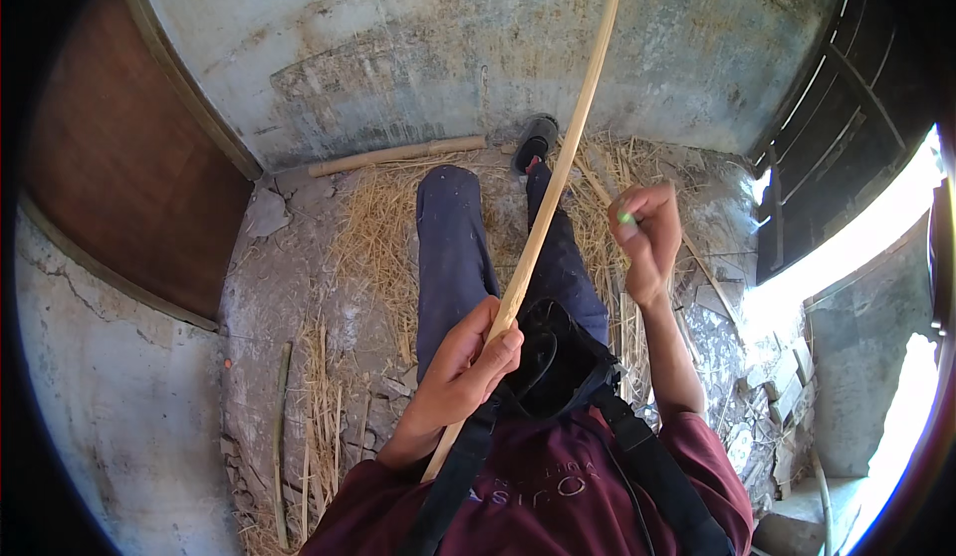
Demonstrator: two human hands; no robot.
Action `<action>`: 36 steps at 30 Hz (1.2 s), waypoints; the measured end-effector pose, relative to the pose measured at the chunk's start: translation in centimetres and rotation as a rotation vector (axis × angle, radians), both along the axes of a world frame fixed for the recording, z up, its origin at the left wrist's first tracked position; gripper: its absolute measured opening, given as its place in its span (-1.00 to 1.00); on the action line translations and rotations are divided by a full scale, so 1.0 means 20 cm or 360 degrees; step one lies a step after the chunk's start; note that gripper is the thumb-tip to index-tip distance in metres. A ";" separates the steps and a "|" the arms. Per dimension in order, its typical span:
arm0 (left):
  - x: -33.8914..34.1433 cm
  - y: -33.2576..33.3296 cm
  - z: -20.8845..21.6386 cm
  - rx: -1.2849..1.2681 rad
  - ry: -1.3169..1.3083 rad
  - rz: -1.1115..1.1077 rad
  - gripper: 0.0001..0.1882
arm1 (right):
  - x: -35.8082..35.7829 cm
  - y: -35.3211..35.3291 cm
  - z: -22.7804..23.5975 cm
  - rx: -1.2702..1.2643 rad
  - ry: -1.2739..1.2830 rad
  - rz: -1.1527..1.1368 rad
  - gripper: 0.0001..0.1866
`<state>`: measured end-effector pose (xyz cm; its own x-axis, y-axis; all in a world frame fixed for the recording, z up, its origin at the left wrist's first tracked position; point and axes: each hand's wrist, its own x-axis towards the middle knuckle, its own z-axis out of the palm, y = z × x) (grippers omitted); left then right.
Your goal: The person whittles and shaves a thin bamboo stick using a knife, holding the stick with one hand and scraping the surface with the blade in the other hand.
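Note:
A long, pale wooden stick (pixel 558 183) runs slantwise from beside my left forearm up to the right, over my legs. My left hand (pixel 460 372) is closed round its lower part, thumb lying along the wood. Off to the right of the stick, apart from it, my right hand (pixel 649 239) is raised with its fingers curled in. A small bright green bit (pixel 625 219) shows between those fingers; the rest of whatever it belongs to is hidden by the hand. A black open bag (pixel 548 362) on dark straps sits against my front, just right of my left hand.
Straw-like shavings (pixel 378 232) litter the floor around my legs. A thicker pole (pixel 398 155) lies along the foot of the stained wall (pixel 418 68). Thin sticks (pixel 283 427) lie at the left, broken rubble (pixel 782 387) at the right. A brown door panel (pixel 129 158) stands far left.

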<state>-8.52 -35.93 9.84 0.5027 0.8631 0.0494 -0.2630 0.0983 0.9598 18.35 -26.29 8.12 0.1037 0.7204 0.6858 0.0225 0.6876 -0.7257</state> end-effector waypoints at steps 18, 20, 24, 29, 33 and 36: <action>0.01 -0.05 -0.01 0.0050 0.0148 0.0121 -0.78 | -0.21 -0.17 0.01 -0.0135 -0.0986 0.0115 -0.57; 0.01 -0.06 0.00 0.0095 0.0193 0.0150 -0.79 | -0.22 -0.16 0.02 -0.0138 -0.1107 0.0088 -0.55; 0.01 -0.06 0.00 0.0158 0.0307 0.0109 -0.82 | -0.21 -0.15 0.02 0.0158 -0.1250 -0.0055 -0.60; 0.02 -0.07 -0.04 0.0166 0.0217 0.0091 -0.82 | -0.25 -0.14 0.00 0.0206 -0.1197 -0.0193 -0.53; 0.03 -0.06 -0.05 0.0206 0.0199 0.0090 -0.80 | -0.25 -0.13 -0.02 0.0182 -0.1180 -0.0208 -0.51; 0.04 -0.07 -0.04 0.0202 0.0199 0.0103 -0.79 | -0.25 -0.13 -0.03 0.0221 -0.1136 -0.0179 -0.51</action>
<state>-7.73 -37.32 9.14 0.4552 0.8847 0.1007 -0.1428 -0.0391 0.9890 13.25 -28.88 7.54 -0.3337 0.6334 0.6982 0.5329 0.7377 -0.4146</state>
